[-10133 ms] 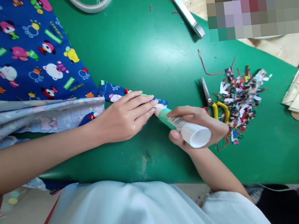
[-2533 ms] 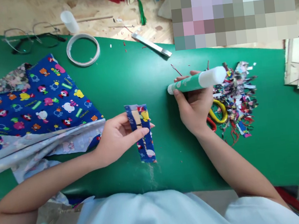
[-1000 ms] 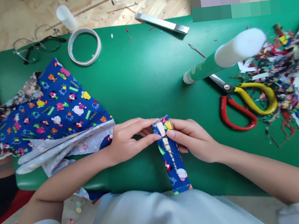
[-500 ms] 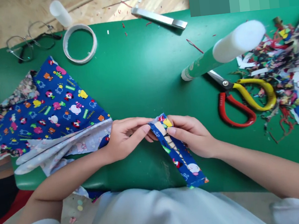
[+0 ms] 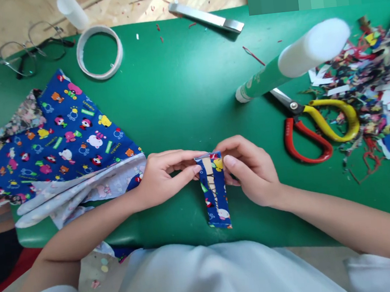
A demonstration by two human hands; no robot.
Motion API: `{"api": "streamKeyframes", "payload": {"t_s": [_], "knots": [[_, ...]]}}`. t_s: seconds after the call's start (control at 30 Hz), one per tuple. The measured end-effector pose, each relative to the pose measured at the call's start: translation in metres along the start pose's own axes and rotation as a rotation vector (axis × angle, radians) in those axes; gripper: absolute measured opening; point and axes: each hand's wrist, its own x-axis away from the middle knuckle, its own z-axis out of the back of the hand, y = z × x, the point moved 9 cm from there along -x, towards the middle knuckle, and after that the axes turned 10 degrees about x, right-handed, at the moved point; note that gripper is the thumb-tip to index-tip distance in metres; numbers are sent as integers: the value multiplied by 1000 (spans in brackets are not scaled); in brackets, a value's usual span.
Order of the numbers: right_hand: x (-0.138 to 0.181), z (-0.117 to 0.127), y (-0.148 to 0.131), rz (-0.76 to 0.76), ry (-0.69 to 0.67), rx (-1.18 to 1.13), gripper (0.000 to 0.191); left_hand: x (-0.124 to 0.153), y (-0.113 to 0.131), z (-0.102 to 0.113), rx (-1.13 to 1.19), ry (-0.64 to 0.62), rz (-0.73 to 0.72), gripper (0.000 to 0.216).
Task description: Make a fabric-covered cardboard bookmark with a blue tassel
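Note:
A narrow strip wrapped in blue cartoon-print fabric [image 5: 215,195] hangs almost straight down over the green mat [image 5: 183,100], a pale core showing in the gap between its folded edges. My left hand [image 5: 165,177] pinches the strip's top left edge with thumb and fingers. On the other side my right hand [image 5: 249,170] is closed on the top right edge. A green and white glue stick [image 5: 291,64] stands tilted on the mat, to the upper right of my hands and untouched.
A large piece of the same blue fabric [image 5: 58,141] lies at the left. Red and yellow scissors [image 5: 314,126] lie beside a heap of paper scraps [image 5: 377,94] at the right. Tape roll [image 5: 99,51], glasses [image 5: 28,52], a white cap [image 5: 71,10] and a metal blade [image 5: 207,18] sit at the far edge.
The glue stick was put down on the mat and my right hand joined the left on the strip. Over the last half second the strip's lower end swung from slanting right to hanging straight.

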Motion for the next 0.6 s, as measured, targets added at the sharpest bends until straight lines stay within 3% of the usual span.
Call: {"api": "streamKeyframes", "payload": {"t_s": [0.4, 0.6], "knots": [[-2, 8, -1, -39, 97, 9, 18, -1, -6, -2, -4, -15, 87, 22], [-4, 10, -5, -22, 112, 20, 8, -1, -8, -1, 14, -9, 95, 19]]}}
